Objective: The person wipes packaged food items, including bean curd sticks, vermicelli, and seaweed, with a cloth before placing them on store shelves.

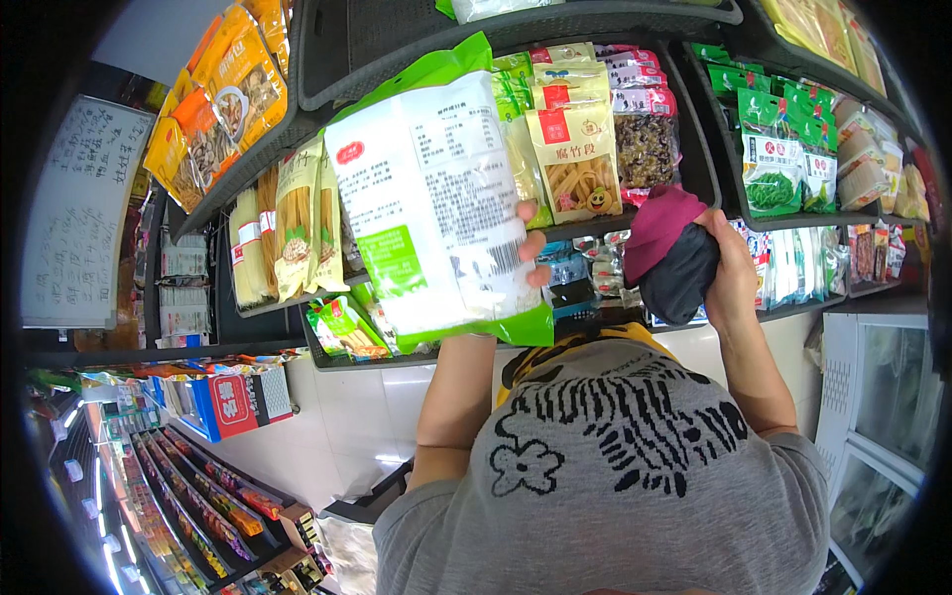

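Note:
My left hand [535,258] grips a large white and green plastic food package [426,198] from behind, its fingers curled round the right edge. The printed panel and barcode of the package face me, and most of the hand is hidden behind it. In my right hand [732,268] is a bunched cloth [666,243], purple on one side and dark grey on the other, with the fingers partly hidden by it. The cloth hangs before the shelf, a little right of a cream bag of dried sticks [572,154], apart from the package.
Shelf baskets ahead hold green bags [769,159], bags of dark grains [645,139] and bundles of noodle-like sticks [297,223]. Orange bags [223,99] stand upper left, beside a whiteboard [84,208]. A glass-doored cabinet [883,397] is at right; stocked racks [208,496] lie lower left.

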Available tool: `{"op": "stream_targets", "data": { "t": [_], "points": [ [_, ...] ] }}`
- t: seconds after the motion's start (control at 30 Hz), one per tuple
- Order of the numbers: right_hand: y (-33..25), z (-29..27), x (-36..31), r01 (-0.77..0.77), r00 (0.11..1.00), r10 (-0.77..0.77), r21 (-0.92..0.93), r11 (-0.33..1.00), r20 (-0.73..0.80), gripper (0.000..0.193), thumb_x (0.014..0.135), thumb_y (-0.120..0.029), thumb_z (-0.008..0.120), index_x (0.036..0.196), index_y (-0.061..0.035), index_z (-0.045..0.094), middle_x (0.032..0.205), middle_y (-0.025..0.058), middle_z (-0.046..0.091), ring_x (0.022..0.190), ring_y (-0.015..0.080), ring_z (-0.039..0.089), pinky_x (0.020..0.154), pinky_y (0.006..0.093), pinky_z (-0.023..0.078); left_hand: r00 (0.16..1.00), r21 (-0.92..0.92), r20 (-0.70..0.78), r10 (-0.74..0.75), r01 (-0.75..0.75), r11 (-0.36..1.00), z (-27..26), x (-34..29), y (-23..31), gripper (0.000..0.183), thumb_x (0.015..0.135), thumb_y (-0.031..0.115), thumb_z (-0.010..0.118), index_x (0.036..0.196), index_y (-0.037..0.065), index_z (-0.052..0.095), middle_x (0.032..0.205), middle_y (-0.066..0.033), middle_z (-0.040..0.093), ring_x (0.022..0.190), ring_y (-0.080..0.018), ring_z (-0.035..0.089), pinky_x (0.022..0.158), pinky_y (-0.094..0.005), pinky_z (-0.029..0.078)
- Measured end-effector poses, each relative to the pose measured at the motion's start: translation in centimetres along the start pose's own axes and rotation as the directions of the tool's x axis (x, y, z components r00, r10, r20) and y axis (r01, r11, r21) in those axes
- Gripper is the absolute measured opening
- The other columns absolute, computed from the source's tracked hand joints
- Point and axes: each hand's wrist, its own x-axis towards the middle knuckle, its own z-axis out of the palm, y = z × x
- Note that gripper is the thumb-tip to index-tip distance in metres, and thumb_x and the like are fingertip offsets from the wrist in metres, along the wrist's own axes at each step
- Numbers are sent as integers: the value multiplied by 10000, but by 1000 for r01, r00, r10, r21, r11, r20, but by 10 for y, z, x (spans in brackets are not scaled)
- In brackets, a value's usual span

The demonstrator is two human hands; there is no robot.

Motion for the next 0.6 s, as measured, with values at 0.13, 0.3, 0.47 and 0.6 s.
{"op": "stream_targets", "data": {
  "t": [0.13, 0.3, 0.47, 0.6],
  "points": [
    [-4, 4, -3, 2, 1000, -2, 12, 1000, 14, 336, 939, -314, 461, 914, -7, 595, 888, 53, 619, 830, 115, 567, 794, 242, 428, 1000, 64, 0, -20, 20, 998, 7, -2, -5, 592, 888, 526, 364, 1290, 91, 365, 1172, -182, 445, 843, -296, 496, 655, -434, 410],
    [7, -5, 5, 0, 1000, 1, 46, 999, -21, 256, 912, -249, 530, 956, -7, 600, 916, 34, 624, 853, 95, 571, 801, 235, 437, 1000, 52, -15, 2, -1, 999, 5, -4, -5, 572, 892, 526, 358, 1275, 102, 374, 1147, -173, 451, 822, -286, 493, 643, -426, 405],
    [8, -18, 27, 193, 981, -179, -303, 933, 76, 220, 762, -40, 698, 959, -29, 601, 906, 11, 609, 839, 67, 545, 752, 214, 438, 1000, 37, -2, 4, -4, 999, 8, -4, -3, 580, 889, 536, 354, 1283, 110, 359, 1163, -171, 431, 844, -287, 481, 664, -435, 393],
    [14, -38, 49, 508, 794, -592, -686, 521, 139, 193, 733, -12, 679, 877, 10, 553, 817, 39, 540, 776, 127, 524, 714, 230, 414, 1000, 38, 2, 22, -22, 999, 8, -7, 1, 594, 884, 544, 359, 1296, 115, 352, 1167, -171, 427, 849, -286, 474, 672, -438, 390]
  ]
}}
